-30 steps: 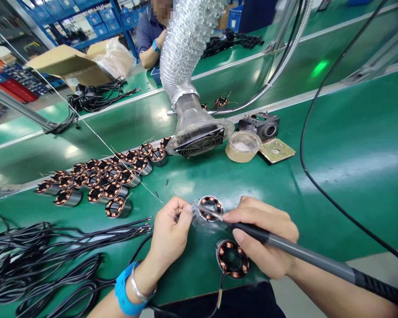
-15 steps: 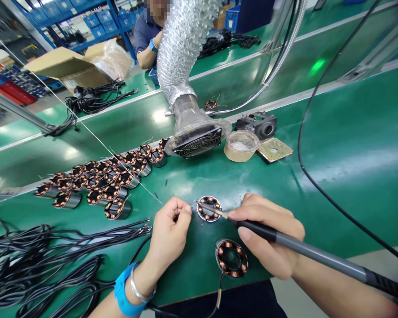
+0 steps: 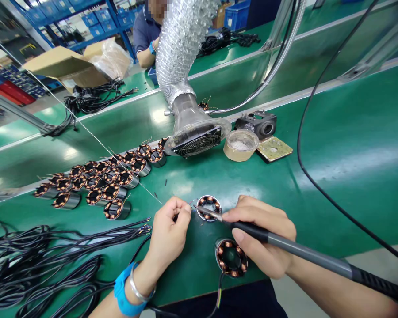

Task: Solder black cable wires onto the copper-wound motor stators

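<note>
My left hand (image 3: 170, 232) is closed in a pinch on the end of a black cable (image 3: 139, 251), with thin coloured wires (image 3: 193, 204) poking out past the fingertips. My right hand (image 3: 268, 238) grips a soldering iron (image 3: 308, 255) like a pen. Its tip lies over the left rim of a motor stator (image 3: 218, 206) with copper windings, close to the wire ends. Whether tip and wire touch is too small to tell. Below, near the table edge, stands a second stator (image 3: 243, 261) with a cable coming out of it.
Rows of stators (image 3: 113, 192) stand at left, behind bundles of black cables (image 3: 36, 247). A fume extractor hood (image 3: 185, 117) hangs over the bench. Beyond my hands are a round tub (image 3: 239, 152), a soldering-iron stand (image 3: 263, 126) and a flat square pad (image 3: 274, 149). A co-worker (image 3: 146, 37) sits opposite.
My right hand and the soldering iron have shifted slightly left and down, bringing the tip from over the stator to its left rim, nearer the wires. My left hand stays almost still.
</note>
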`<state>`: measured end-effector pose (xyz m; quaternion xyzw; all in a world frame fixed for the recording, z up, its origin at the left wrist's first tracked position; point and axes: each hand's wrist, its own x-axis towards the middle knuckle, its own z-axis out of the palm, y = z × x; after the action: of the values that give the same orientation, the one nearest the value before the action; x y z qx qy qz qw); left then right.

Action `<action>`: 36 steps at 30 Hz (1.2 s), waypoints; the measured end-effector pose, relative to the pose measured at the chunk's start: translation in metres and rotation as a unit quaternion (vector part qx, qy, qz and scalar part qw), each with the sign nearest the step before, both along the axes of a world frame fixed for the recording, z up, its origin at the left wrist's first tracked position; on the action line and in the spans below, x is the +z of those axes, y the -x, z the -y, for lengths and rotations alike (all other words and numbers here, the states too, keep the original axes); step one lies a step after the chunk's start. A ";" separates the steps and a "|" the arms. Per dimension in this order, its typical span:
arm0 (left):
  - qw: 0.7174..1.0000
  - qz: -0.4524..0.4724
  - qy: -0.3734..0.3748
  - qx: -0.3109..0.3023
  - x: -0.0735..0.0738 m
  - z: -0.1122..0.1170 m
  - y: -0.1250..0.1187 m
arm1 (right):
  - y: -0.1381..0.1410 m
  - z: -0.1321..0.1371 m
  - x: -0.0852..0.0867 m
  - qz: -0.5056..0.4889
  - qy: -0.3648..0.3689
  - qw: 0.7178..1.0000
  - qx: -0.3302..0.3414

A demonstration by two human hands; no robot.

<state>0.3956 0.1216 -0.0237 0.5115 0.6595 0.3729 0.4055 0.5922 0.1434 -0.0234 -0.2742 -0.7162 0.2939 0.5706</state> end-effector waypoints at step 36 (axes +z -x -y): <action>0.999 0.007 0.021 -0.047 -0.001 0.001 0.005 | -0.009 -0.014 0.004 -0.009 -0.035 0.999 -0.001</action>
<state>0.3904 0.1210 -0.0245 0.5306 0.6392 0.3436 0.4379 0.6016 0.1570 -0.0191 -0.2522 -0.7208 0.2699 0.5865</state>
